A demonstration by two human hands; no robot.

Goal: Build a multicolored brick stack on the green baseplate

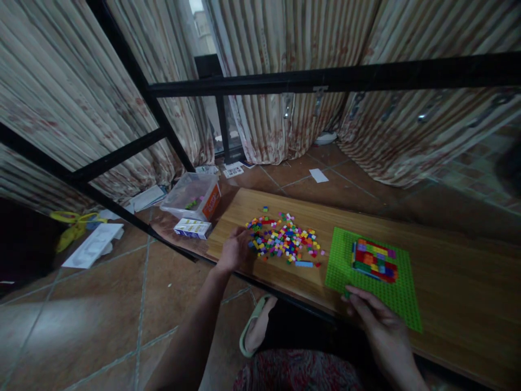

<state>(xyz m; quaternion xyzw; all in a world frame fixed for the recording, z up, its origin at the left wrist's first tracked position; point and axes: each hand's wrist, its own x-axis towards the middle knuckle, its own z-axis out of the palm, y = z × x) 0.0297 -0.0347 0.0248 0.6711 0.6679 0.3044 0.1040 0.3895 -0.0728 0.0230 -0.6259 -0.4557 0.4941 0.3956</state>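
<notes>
Pinching a small brick point(347, 295) is the right hand point(378, 321); the left hand point(233, 251) is curling by loose bricks point(290, 239), hold unclear; an orange label point(211, 200) is showing illegible print.

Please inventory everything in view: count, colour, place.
Loose bricks: too many to count, mixed, on table
Baseplate: one, green, on table
Brick build: one, multicoloured, on baseplate
Table: one, wood-brown, before the person
Box: one, transparent, left of table
Carton: one, white and purple, beside box
Moulded tray: one, white, far-left floor
Bag: one, yellow, beside tray
Papers: several, mostly white, floor
Curtains: several, striped beige, background
Frame: one, black, before curtains
Slipper: one, pale green, below table
Left hand: one, by loose bricks
Right hand: one, at baseplate's near edge, seemingly pinching a green brick
</notes>
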